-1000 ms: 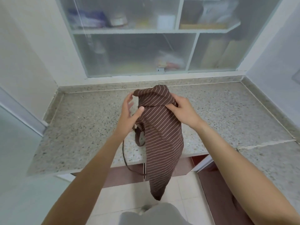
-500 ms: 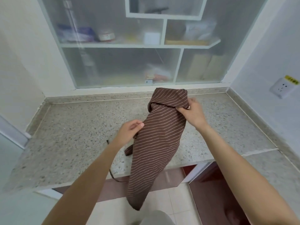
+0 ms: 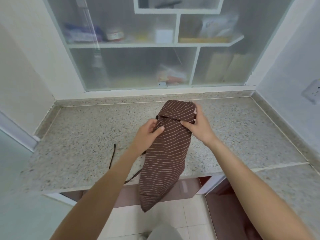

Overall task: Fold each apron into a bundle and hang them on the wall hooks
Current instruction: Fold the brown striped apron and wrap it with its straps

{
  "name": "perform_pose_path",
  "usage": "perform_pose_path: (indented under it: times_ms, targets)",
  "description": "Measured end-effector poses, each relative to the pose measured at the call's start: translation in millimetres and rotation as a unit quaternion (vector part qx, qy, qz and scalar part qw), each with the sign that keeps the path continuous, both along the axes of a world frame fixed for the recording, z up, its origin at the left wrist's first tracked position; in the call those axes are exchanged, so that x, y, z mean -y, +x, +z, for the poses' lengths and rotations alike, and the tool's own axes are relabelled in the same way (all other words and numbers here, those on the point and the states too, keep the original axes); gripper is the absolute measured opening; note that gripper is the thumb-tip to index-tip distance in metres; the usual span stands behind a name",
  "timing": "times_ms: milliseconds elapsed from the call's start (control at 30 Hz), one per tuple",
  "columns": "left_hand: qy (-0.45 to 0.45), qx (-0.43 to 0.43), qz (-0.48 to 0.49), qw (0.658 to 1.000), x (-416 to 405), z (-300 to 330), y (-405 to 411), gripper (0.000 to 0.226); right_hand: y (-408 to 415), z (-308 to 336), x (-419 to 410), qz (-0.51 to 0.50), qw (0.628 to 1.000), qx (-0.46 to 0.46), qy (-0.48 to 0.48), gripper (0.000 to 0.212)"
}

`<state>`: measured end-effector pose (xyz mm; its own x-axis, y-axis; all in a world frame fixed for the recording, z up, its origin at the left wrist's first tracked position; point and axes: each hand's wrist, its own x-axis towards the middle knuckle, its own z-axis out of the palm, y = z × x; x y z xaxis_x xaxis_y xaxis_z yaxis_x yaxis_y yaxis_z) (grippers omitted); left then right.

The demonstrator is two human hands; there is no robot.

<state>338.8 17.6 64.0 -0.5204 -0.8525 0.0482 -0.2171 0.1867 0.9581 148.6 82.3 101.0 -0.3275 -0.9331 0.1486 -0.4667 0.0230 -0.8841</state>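
**Rolling the striped apron down from its top end**

The brown cotton apron with thin pale stripes [image 3: 166, 153] lies lengthways on the speckled grey stone table [image 3: 78, 144], its folded-over top end towards the back wall and its lower end hanging off the front edge above the tiled floor [image 3: 194, 220]. The left hand [image 3: 147, 134] pinches a gather of cloth at the left side just under the fold, thumb laid on top. The right hand [image 3: 199, 125] grips the right side of the fold, fingers curled round the edge and thumb pressed into the cloth.

The step appears to be tightening the folded top into the start of a bundle. It would go best with both hands level, so the roll stays straight along the stripes, and with the hanging tail drawn up onto the table before rolling further, since its weight is likely to pull the cloth askew. The dark apron strap [image 3: 112, 158] trails loose to the left and should be tucked in or kept free for hanging.

The front edge lies close under the forearms. Bare stone spreads to the left and right of the apron. The frosted-glass cabinet [image 3: 138, 66] stands behind. No wall hooks are in view.
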Motion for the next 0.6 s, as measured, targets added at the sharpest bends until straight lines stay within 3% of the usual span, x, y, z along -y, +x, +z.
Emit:
perform_pose_path:
  times_ms: [67,167,267,367,500,600]
  targets:
    - [0.031,-0.010,0.013,0.999,-0.5,0.4,-1.8,0.021,-8.8,-0.8,0.2,-0.016,1.000,-0.024,-0.006,0.062]
    - [0.045,0.040,0.001,0.998,5.2,5.3,10.3,0.033,-17.9,-0.8,6.1,-0.045,0.989,-0.139,-0.004,0.019]
    - [0.119,0.171,-0.101,0.973,12.2,13.4,29.5,0.045,-17.3,2.4,21.0,-0.017,0.982,-0.186,0.007,0.014]
    - [0.087,0.286,-0.149,0.943,19.4,8.6,49.9,0.027,-14.6,6.6,35.5,0.019,0.990,-0.132,0.038,0.013]
    - [-0.067,0.400,-0.005,0.914,35.9,4.4,73.8,0.024,-29.0,1.7,52.4,0.024,0.990,-0.127,0.061,0.018]
    - [-0.187,0.367,0.167,0.896,47.8,16.9,80.7,0.026,-41.1,0.7,69.4,0.020,0.986,-0.151,0.069,0.029]
